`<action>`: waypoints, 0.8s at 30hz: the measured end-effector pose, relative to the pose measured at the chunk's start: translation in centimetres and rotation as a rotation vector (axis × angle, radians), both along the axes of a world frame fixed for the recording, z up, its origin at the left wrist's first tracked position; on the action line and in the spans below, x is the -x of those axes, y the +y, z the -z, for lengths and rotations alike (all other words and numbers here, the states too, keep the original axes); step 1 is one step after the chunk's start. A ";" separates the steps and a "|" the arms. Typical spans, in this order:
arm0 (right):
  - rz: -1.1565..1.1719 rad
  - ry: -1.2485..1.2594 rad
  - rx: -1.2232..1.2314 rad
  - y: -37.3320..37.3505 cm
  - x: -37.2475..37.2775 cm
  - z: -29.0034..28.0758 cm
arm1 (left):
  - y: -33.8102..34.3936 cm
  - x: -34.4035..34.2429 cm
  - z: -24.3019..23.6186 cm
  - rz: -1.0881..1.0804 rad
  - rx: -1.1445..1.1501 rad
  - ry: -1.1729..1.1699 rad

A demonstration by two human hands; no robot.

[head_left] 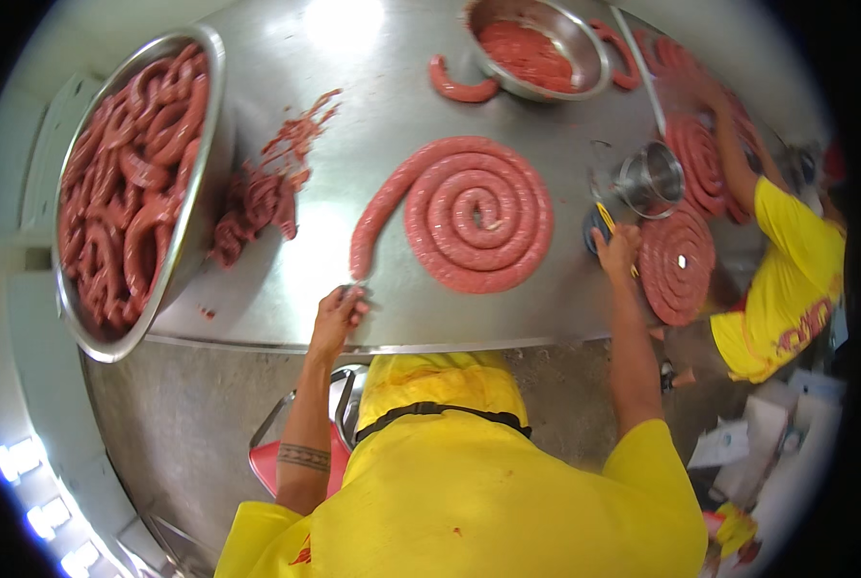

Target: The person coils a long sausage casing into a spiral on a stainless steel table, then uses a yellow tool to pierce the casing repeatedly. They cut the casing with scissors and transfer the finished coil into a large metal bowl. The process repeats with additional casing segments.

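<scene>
A long pink sausage (478,217) lies wound in a flat spiral on the steel table. Its outer end runs down to my left hand (342,313), whose fingers are closed on the tip of the casing. To the right of the spiral, my right hand (618,250) is closed around a slim yellow-and-black tool (605,218); its exact kind is unclear. A dark blue round object (594,232) is beside those fingers, partly covered. Just beyond it a shiny metal pitcher (651,180) lies tipped, next to another sausage coil (676,262).
A large steel basin (216,125) heaped with sausage stands at the left, with meat scraps (257,207) beside it. At the back is a bowl (592,60) of ground meat, near a short sausage piece (461,85). A co-worker in yellow (787,260) reaches over more coils at right.
</scene>
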State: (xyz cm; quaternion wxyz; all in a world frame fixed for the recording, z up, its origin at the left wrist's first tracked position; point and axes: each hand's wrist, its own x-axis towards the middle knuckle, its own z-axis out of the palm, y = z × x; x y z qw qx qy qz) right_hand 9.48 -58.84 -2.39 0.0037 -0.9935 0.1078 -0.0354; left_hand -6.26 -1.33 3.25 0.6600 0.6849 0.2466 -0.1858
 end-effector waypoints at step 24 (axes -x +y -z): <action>-0.330 1.334 -1.574 30.6 11.1 -6.6 | -3.3 1.6 -8.5 0.019 -0.474 -0.170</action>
